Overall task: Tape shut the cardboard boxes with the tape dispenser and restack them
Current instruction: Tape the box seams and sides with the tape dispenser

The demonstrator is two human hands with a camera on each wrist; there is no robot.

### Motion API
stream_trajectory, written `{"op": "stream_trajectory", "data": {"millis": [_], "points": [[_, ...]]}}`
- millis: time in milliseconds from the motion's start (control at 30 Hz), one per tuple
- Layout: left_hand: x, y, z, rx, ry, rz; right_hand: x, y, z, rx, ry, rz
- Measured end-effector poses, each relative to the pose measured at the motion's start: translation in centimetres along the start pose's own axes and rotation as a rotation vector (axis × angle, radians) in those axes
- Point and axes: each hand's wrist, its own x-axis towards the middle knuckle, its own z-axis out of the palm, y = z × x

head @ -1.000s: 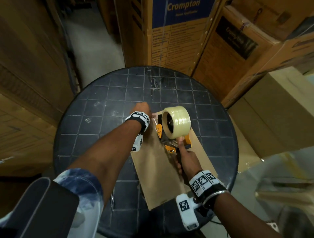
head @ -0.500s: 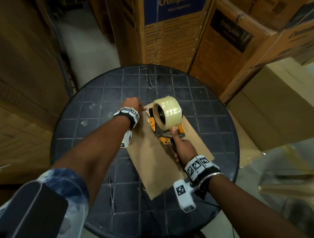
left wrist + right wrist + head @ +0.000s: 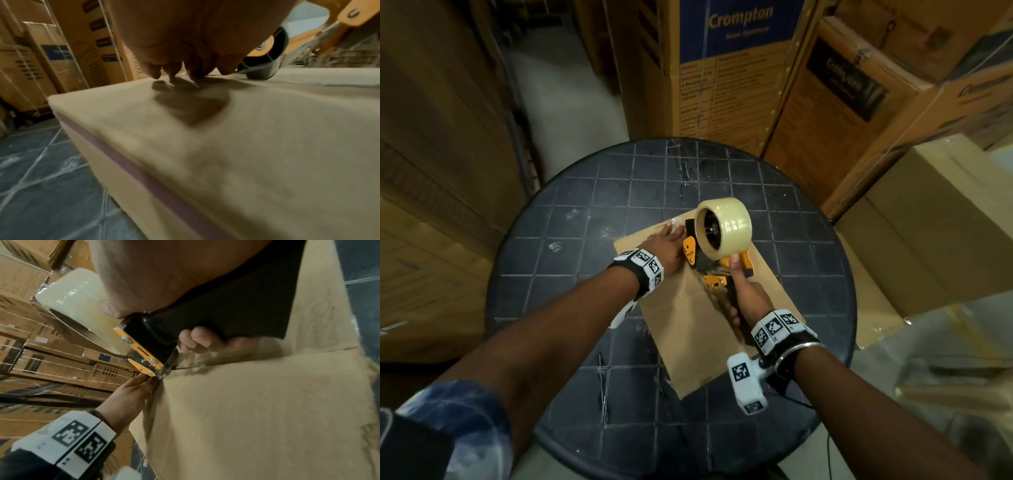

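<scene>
"Crompton" is printed on the tall blue-and-brown carton (image 3: 736, 51) and its neighbour (image 3: 846, 82).

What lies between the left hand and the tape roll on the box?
In the head view, the tape dispenser's orange side plate sits between the left hand and the tape roll.

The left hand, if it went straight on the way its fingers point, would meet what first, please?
Likely nothing on the box: the left hand lies flat on the box, fingers toward its far edge. Past that comes bare table; the dispenser sits to its right. Depth is unclear.
</scene>
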Motion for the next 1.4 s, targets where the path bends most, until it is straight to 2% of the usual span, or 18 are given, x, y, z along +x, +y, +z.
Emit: {"op": "stream_trajectory", "data": {"millis": [433, 667, 867, 1067, 1167, 1400], "points": [[-0.5, 0.3, 0.2, 0.096, -0.073, -0.121, -1.4, 0.5, -0.5, -0.085, 0.017, -0.031], [-1.3, 1.1, -0.4, 0.062, -0.044, -0.124, -4.5, 5.0, -1.1, -0.056, 0.079, -0.016], [-1.6, 2.4, 0.0, 0.027, -0.004, -0.176, -5.3, 5.2, -0.9, -0.035, 0.096, -0.002], [-4.3, 6.4, 0.7, 0.177, -0.137, -0.014, -5.6, 5.4, -1.0, -0.034, 0.096, 0.012], [-4.3, 6.3, 1.2, 0.125, -0.147, -0.058, -5.3, 5.5, -1.2, -0.067, 0.079, 0.026], [-3.6, 6.2, 2.2, 0.241, -0.159, -0.107, -5.3, 5.5, -2.0, -0.077, 0.042, 0.052]]}}
